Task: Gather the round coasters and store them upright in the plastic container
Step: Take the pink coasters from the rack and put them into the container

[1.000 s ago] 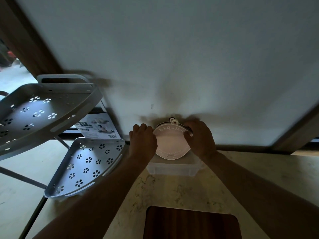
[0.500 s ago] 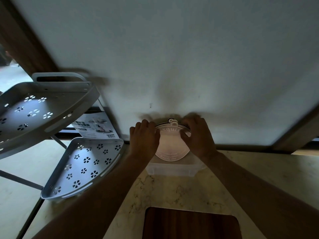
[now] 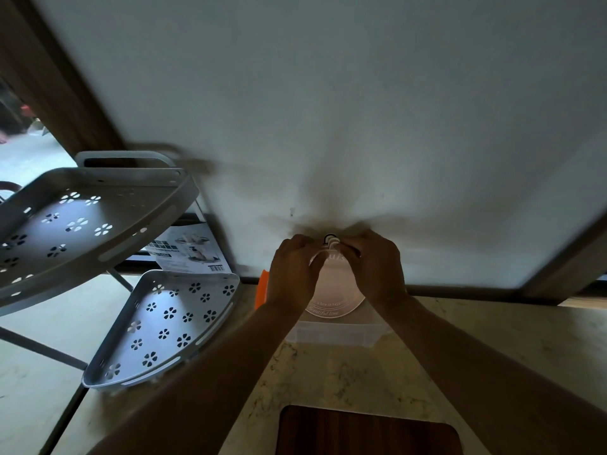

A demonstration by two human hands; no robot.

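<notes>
- Here our left hand point(image 3: 293, 274) and right hand point(image 3: 377, 270) pinch the round coaster point(image 3: 338, 290), lettered "Beautiful time", upright over the plastic container point(image 3: 331, 334).
- At nine o'clock: a perforated corner rack point(image 3: 164, 326).

Both bare forearms reach forward and converge, the left hand point(image 3: 294, 274) and the right hand point(image 3: 377, 269) raised close together with backs toward the camera, fingers curled inward and fingertips nearly meeting at the top, each pinching the upper edge of a round coaster point(image 3: 336, 297) held upright between them.
</notes>
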